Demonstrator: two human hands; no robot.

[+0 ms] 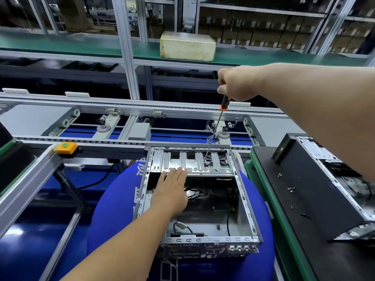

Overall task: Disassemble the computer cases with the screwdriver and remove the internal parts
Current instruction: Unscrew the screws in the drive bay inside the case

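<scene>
An open silver computer case (246, 201) lies on a blue round cushion (105, 216) in front of me. At its far end sits a metal drive cage (190, 163). My right hand (239, 82) grips the orange-and-black handle of a long screwdriver (215, 130), whose tip touches the cage near its right side. With straight fingers, my left hand (172, 191) rests flat on the cage's front edge. Black cables (198, 192) lie inside the case.
A black case panel (316, 201) with several loose screws lies on the green-edged table at the right, beside another opened case (332, 159). A conveyor frame with an orange button box (66, 148) crosses behind. A yellowed box (187, 46) stands on the green shelf.
</scene>
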